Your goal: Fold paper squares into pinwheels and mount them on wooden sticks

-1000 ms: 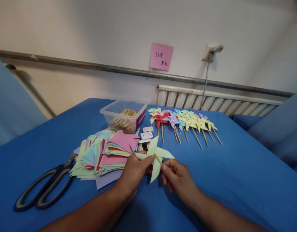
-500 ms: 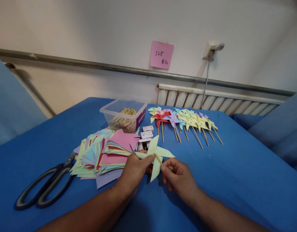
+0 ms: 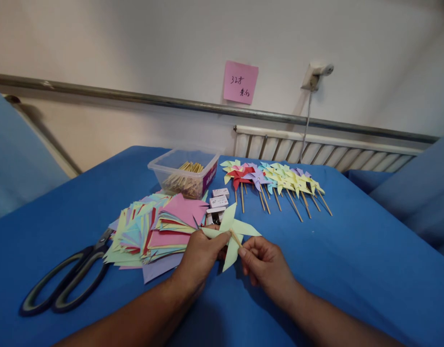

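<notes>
A pale green paper pinwheel (image 3: 228, 219) is held up above the blue table, its back turned toward me. My left hand (image 3: 203, 251) pinches it near the centre, with the thumb in front and the other fingers partly hidden behind the paper. A thin wooden stick (image 3: 236, 238) meets the pinwheel's middle. My right hand (image 3: 263, 262) grips this stick between thumb and fingers. Just left of my left hand lies a stack of coloured paper pieces (image 3: 178, 207). Small white boxes (image 3: 219, 201) stand behind the pinwheel; the nearest is open with dark contents.
Large dark-handled scissors (image 3: 75, 274) lie on the blue tablecloth (image 3: 352, 270) at the left. A clear plastic box (image 3: 160, 166) of wooden sticks stands at the back. Several pinwheels on sticks (image 3: 258, 178) lie at the back right, near a wall radiator (image 3: 316, 147).
Both hands keep their hold on the pinwheel and stick, almost unmoved. The whole view has shifted very slightly.
</notes>
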The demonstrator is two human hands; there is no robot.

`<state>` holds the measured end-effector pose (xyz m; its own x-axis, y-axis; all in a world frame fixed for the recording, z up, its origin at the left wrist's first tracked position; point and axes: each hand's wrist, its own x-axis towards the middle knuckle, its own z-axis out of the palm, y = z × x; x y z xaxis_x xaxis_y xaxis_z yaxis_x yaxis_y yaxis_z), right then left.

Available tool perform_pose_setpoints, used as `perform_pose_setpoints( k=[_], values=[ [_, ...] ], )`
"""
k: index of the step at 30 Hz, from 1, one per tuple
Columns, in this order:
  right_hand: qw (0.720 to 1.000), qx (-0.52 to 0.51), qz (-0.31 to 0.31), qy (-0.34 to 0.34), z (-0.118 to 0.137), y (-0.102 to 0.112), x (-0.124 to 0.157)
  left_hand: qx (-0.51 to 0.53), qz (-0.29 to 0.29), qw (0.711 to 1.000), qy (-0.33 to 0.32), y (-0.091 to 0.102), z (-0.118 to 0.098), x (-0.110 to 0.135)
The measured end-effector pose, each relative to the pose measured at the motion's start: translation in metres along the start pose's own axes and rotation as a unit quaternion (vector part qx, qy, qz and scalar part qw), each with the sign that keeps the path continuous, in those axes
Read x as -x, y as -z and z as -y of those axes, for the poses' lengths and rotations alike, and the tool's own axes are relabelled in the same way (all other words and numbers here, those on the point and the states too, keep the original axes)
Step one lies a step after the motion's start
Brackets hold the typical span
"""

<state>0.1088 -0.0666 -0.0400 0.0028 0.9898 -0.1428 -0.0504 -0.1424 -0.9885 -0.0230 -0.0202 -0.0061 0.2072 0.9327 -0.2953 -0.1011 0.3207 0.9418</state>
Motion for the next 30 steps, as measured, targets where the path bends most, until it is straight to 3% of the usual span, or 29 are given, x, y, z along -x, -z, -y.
perform_pose_setpoints(
  k=[22,30],
  values=[
    [0.999,-0.017,0.027,-0.035,0.0019,0.0012,-0.0024,-0.078,-0.006,0.996,-0.044,0.0022,0.0055,-0.0004],
    [0.999,-0.015,0.027,-0.037,0.0029,0.0019,-0.0015,-0.163,-0.043,0.983,-0.076,0.0054,0.0036,-0.0006]
  ],
)
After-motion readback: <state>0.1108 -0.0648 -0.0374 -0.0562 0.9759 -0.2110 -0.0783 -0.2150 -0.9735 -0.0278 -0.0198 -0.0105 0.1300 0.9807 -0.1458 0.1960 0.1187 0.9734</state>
